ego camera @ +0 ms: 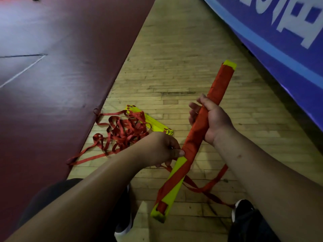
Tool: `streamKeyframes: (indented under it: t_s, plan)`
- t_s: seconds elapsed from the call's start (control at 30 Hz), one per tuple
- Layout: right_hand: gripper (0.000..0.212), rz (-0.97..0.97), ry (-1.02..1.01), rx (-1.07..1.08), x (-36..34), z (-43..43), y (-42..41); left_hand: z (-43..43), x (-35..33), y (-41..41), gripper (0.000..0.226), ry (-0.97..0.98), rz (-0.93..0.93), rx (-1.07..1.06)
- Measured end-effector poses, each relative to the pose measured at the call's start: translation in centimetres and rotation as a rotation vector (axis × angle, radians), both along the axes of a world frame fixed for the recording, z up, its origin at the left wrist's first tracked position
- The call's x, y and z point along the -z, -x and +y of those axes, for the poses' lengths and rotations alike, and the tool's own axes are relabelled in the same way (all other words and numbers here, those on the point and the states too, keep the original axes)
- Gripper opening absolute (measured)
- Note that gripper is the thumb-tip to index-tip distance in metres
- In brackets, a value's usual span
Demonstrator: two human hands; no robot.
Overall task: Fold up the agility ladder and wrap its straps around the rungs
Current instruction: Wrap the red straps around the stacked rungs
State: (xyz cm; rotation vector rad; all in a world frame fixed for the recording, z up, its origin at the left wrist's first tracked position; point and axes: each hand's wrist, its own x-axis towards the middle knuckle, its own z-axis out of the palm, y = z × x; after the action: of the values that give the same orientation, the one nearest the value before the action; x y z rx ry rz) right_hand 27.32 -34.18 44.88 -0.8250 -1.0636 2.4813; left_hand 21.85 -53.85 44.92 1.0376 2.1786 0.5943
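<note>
I had the right hand (pixel 215 120) closed fully around the middle of the bundle (pixel 219 86), fingers curled over the far side and thumb lying along the top. The left hand (pixel 161 150) sat lower down, its fingers curled and its thumb tip pressed to the bundle's near edge, pinching the strap (pixel 210 186) there; the fingers hid the exact contact.

The bundle was held slanted above the floor (pixel 174 49), its top end pointing away to the right and its bottom end near my knees. Red wrapping covered most of the upper length. On the lower length yellow rungs (pixel 172 194) showed between diagonal turns. The loose end of the strap hung from the lower part and trailed in loops toward the right shoe (pixel 243 209). The left shoe (pixel 124 226) showed below the left forearm.

Beyond the left hand a second ladder (pixel 153 122) lay on the floor, its yellow rungs stacked and its red straps in a tangle beside the maroon mat (pixel 52 75). A blue banner (pixel 279 37) ran along the right.
</note>
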Motion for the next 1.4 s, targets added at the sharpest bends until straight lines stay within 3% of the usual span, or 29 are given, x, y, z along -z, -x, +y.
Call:
streamKeyframes:
  t_s: [0.2,0.3,0.37,0.5,0.67,0.8,0.93,1.2,1.4]
  plan:
    - [0.024,-0.080,-0.087,0.077,1.2,-0.3,0.4,0.6,0.5,-1.2,0.044,0.156,0.447,0.158]
    - [0.030,-0.095,-0.104,0.142,1.4,-0.6,0.7,1.0,0.4,-2.1,0.069,0.223,0.561,0.178]
    - [0.032,-0.107,-0.120,0.157,1.4,-0.7,0.8,1.3,0.5,-2.7,0.066,0.250,0.607,0.181]
    - [0.021,-0.036,-0.047,0.100,0.9,-0.5,0.7,1.4,1.0,-2.3,0.058,0.164,0.499,0.092]
    - [0.014,0.138,0.127,-0.086,-0.7,-0.9,-0.6,0.1,-0.5,-0.8,0.044,-0.010,0.184,-0.014]
    - [0.015,0.062,0.104,-0.183,-1.6,-3.3,-1.8,-0.8,-2.4,-0.9,0.043,-0.096,0.102,-0.016]
    - [0.008,-0.058,0.006,-0.092,-3.8,-4.8,-1.5,-1.5,-4.3,-0.6,0.049,-0.036,0.142,-0.015]
    - [0.020,-0.012,-0.412,0.009,-20.3,-4.8,2.0,-2.4,-19.7,1.7,0.051,-0.152,0.321,-0.041]
    - [0.008,0.103,-0.806,0.065,-34.5,-7.0,2.4,-2.8,-34.8,1.0,0.040,-0.106,0.649,-0.010]
